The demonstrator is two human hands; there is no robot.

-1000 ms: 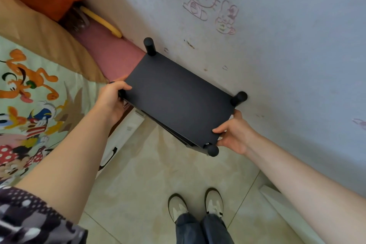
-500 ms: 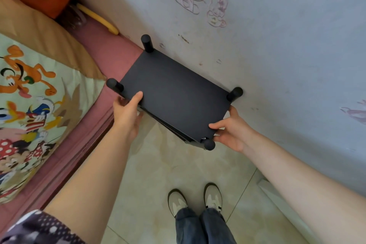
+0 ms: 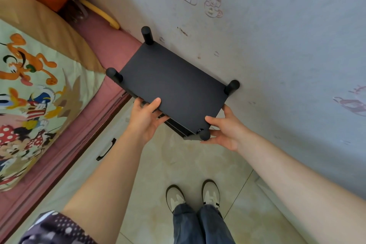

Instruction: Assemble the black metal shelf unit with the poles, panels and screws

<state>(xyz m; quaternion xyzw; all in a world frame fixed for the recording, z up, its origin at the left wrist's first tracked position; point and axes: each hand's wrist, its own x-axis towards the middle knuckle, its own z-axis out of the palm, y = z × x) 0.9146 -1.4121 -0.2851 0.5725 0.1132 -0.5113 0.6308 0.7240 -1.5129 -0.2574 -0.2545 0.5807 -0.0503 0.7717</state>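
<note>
While the shelf unit (image 3: 174, 87) stood at frame centre, close against the wall (image 3: 277, 49) and beside the bed (image 3: 49, 77) at left, assembly looked essentially complete: top panel (image 3: 170, 83) seated, four pole ends (image 3: 146, 34) showing at its corners, lower tiers visible only as dark edges beneath. Step in hand judged to be final positioning of the unit. Left hand (image 3: 146, 119) gripped the panel's near long edge just left of centre, thumb lying on top, fingers curled underneath. Right hand (image 3: 223, 128) held the near right corner, thumb on the panel surface, fingers wrapped below, just beside the nearest pole end (image 3: 204, 134). Both hands sat at the lower edge of the panel, the unit extending up and away from them. Whether the feet rested on the floor (image 3: 178, 164) could not be told. Next move probably calls for squaring it to the wall, then letting go evenly; checking screws remains possible.
</note>
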